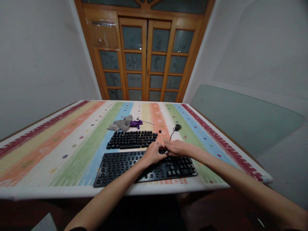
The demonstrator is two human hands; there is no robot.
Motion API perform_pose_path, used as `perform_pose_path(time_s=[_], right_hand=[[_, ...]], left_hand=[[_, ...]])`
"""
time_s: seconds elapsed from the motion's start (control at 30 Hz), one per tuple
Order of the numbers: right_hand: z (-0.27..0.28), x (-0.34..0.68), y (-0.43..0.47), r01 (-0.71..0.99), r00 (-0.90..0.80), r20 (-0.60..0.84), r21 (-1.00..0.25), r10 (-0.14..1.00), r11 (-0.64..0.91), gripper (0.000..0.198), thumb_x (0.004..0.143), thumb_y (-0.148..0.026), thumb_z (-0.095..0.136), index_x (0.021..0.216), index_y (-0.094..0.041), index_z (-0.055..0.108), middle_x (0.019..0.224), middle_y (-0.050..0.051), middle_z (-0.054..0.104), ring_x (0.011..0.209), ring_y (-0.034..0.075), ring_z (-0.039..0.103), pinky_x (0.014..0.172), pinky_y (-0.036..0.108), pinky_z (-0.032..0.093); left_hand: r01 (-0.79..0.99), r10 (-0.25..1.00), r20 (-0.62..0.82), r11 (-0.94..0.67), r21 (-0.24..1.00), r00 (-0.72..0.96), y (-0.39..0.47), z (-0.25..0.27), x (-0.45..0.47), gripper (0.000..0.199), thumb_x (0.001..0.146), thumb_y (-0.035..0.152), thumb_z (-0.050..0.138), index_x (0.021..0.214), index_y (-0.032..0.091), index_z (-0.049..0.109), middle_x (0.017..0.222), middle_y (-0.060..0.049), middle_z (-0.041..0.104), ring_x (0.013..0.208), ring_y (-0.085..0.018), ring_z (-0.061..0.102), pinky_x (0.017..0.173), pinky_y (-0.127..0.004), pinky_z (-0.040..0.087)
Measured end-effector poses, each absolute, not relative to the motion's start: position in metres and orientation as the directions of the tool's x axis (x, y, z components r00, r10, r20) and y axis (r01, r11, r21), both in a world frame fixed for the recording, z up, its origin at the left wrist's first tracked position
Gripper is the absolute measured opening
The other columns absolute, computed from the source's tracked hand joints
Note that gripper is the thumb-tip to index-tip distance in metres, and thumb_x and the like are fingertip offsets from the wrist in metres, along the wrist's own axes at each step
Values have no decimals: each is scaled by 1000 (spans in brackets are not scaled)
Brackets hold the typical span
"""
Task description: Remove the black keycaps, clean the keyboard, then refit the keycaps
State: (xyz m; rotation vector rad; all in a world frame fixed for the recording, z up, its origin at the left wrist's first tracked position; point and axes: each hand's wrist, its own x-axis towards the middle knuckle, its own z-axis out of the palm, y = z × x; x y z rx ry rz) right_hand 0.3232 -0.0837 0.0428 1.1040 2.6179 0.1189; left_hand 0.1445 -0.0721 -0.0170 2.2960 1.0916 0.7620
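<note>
A black keyboard (115, 168) lies near the table's front edge. Its left and middle parts show bare switches, while keycaps sit on its right part. My left hand (152, 153) and my right hand (179, 148) meet over its upper middle edge, fingers closed and pinched together. A small shiny metallic piece shows between the fingertips; its kind is too small to tell. Behind the keyboard, loose black keycaps (132, 139) are laid out in rows. One single keycap (160, 131) stands apart, beyond my hands.
A coiled black cable (177, 127) lies behind my right hand. Grey cloth (122, 123) and a purple cloth (136, 124) with a thin rod rest behind the keycap rows. The striped tablecloth (72, 154) covers the table; a pale green panel (240, 112) leans at right.
</note>
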Motion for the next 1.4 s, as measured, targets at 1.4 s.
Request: perform_pose_path(time_s=[1.4], right_hand=[[15,349,24,921,-388,53,-14,920,389,20,89,-22,55,92,-13,73,97,11,70,85,19,63,72,24,39]], left_hand=[[526,792,255,-572,629,555,-74,-17,143,23,76,37,75,88,17,70,92,-6,65,92,-23,61,85,-34,48]])
